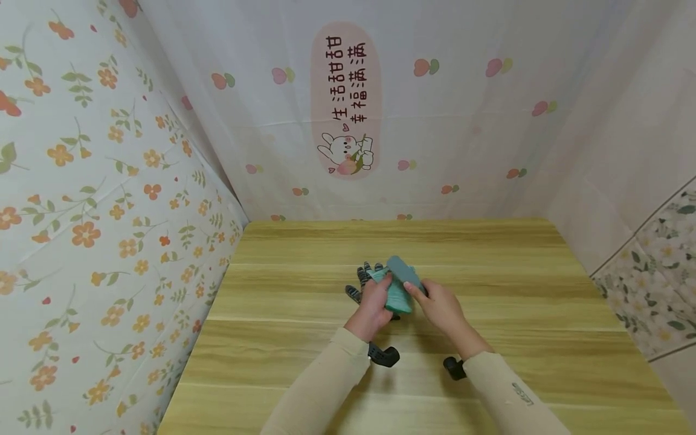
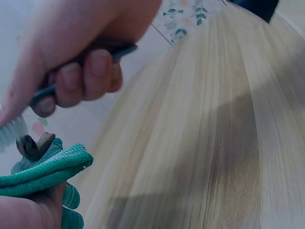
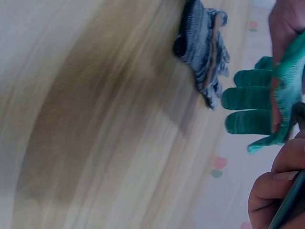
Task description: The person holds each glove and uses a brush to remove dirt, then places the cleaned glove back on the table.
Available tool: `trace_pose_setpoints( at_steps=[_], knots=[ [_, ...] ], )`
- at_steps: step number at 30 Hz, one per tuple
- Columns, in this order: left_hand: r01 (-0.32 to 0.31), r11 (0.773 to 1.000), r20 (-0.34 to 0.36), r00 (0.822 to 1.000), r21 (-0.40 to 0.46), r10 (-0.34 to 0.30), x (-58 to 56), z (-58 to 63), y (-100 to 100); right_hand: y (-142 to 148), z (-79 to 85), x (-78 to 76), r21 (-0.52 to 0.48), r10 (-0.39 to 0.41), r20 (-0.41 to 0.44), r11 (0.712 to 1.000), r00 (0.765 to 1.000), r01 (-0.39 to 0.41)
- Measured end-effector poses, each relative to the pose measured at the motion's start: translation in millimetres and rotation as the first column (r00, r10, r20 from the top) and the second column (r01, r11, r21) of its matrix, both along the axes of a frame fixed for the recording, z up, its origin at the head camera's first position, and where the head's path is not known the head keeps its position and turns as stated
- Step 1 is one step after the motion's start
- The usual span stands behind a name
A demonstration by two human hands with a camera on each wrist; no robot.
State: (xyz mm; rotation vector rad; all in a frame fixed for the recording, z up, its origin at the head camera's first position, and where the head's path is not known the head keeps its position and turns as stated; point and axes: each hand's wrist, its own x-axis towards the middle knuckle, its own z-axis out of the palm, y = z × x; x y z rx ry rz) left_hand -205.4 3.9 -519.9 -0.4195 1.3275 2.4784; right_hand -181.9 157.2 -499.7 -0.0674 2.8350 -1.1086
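Note:
A green knit glove (image 1: pixel 399 300) is held up over the table in my left hand (image 1: pixel 375 305), whose fingers grip it from the left side. In the right wrist view the green glove's (image 3: pixel 250 98) fingers spread outward. My right hand (image 1: pixel 441 307) grips a brush (image 1: pixel 403 272) by its blue-grey handle, over the green glove. White bristles (image 2: pixel 13 131) show in the left wrist view, close above the glove; whether they touch it I cannot tell. A dark grey striped glove (image 3: pixel 198 47) lies on the table beyond the left hand, partly hidden in the head view.
The wood-grain table (image 1: pixel 272 350) reaches a patterned curtain (image 1: pixel 451 133) at the back. A floral curtain (image 1: pixel 109 229) stands along the left and a pale one along the right. Black wrist devices (image 1: pixel 383 355) hang below both forearms.

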Motion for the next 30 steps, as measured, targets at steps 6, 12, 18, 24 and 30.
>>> trace_pose_setpoints(
  at_steps=[6, 12, 18, 24, 30],
  knots=[
    [-0.013, 1.000, 0.027, 1.000, 0.021, 0.013, -0.6, 1.7, 3, 5, -4.4, 1.5, 0.005, 0.006, 0.001, 1.000, 1.000, -0.006],
    [-0.040, 0.999, 0.045, 0.998, 0.030, 0.039, -0.2, 0.7, 2, 11, -7.4, 4.0, 0.038, -0.006, 0.001, 0.999, 1.000, 0.006],
    [-0.033, 0.999, 0.051, 0.998, 0.027, 0.032, -0.3, 1.0, 2, 16, -7.1, 5.9, 0.054, -0.015, 0.000, 0.998, 1.000, 0.015],
    [-0.024, 0.999, 0.053, 0.998, 0.041, 0.021, 0.7, 2.3, 1, 20, -7.1, 9.0, 0.057, -0.012, 0.008, 0.998, 1.000, 0.012],
    [-0.021, 0.999, 0.049, 0.999, 0.048, 0.018, 1.1, 2.2, 1, 22, -8.5, 12.1, 0.040, -0.020, 0.013, 0.999, 1.000, 0.020]
  ],
)
